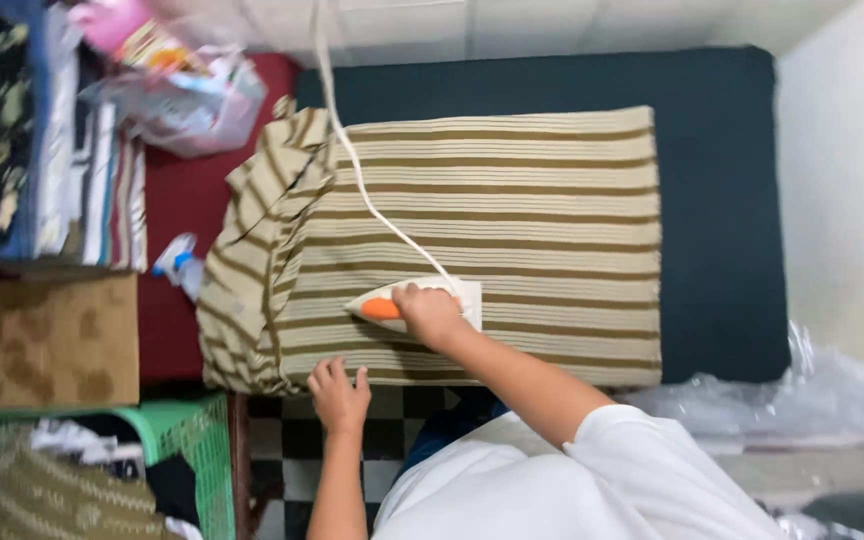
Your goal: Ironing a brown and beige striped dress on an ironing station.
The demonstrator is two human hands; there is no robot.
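Observation:
A cream and olive striped cloth [512,190] lies spread over a dark teal padded surface [722,200]. My right hand [430,315] grips the handle of a white and orange iron [392,303] resting on the cloth's near part. A white cord [352,150] runs from the iron up and away. My left hand [340,395] presses flat with fingers spread on the cloth's near edge, just left of the iron. The cloth's left end [252,280] hangs bunched over the pad's side.
A green laundry basket [187,430] with clothes stands at the near left. Folded clothes [52,150] are stacked at the far left, beside a plastic bag [187,100]. A spray bottle [177,262] lies on the red surface. Crumpled clear plastic [812,400] sits at the right.

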